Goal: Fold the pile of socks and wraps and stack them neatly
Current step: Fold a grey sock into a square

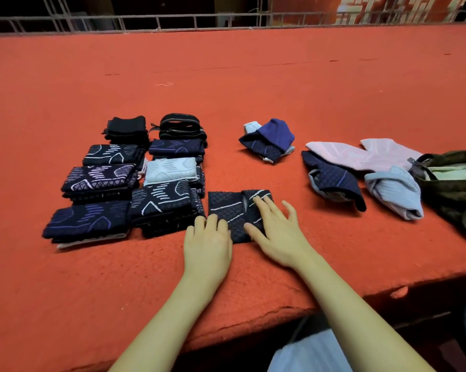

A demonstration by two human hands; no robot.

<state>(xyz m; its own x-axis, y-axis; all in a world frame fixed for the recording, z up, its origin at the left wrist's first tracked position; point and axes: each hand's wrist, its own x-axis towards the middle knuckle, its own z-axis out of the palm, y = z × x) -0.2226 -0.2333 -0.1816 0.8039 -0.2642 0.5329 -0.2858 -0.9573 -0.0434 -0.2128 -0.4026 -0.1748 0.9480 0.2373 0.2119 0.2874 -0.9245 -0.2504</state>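
A folded navy sock [230, 208] with white lines lies flat on the red table near the front edge. My left hand [207, 240] rests on its lower left corner with the fingers fairly straight. My right hand [275, 232] presses flat on its right half, fingers spread. To the left stand several neat stacks of folded dark patterned socks [103, 178], with a pale blue one [170, 170] on top of one stack. Unfolded pieces lie to the right: a blue and navy bundle [269, 140], pink socks [360, 154], a navy sock [334, 181] and a light blue sock [395, 194].
A camouflage bag [452, 183] sits open at the far right edge of the table. Black folded wraps [181, 126] sit at the back of the stacks. The red table [226, 76] stretches far back to a metal railing [199, 20]. Its front edge drops off at the lower right.
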